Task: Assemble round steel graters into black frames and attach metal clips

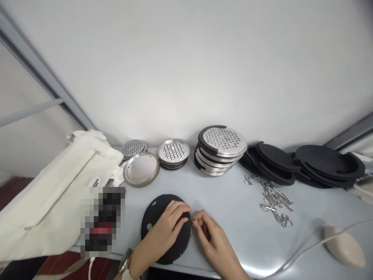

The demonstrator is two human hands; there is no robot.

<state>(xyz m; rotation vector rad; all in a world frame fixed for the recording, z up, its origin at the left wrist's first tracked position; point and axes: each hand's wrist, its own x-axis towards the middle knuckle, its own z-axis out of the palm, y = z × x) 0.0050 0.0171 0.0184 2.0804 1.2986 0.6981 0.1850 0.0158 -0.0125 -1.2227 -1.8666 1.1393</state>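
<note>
A round black disc (pixel 159 249) with a pale round hole lies flat at the table's front edge. Across its top rests my left hand (pixel 171 221), fingers curled and gripping the disc by its right rim. At that rim, my right hand (pixel 207 233) pinches a small shiny metal clip (pixel 193 221) between thumb and forefinger. Most of the clip is hidden by the fingertips, so I cannot tell whether it is hooked through the disc. Several similar loose metal clips (pixel 275 200) lie in a heap to the right.
Along the wall stand a stack of perforated plates with black rims (pixel 224 142), grater discs (pixel 174 151), plain metal lids (pixel 142 169) and black round trays (pixel 323 161). A cream cloth bag (pixel 58 194) lies left. A beige computer mouse (pixel 344 247) and cable lie right.
</note>
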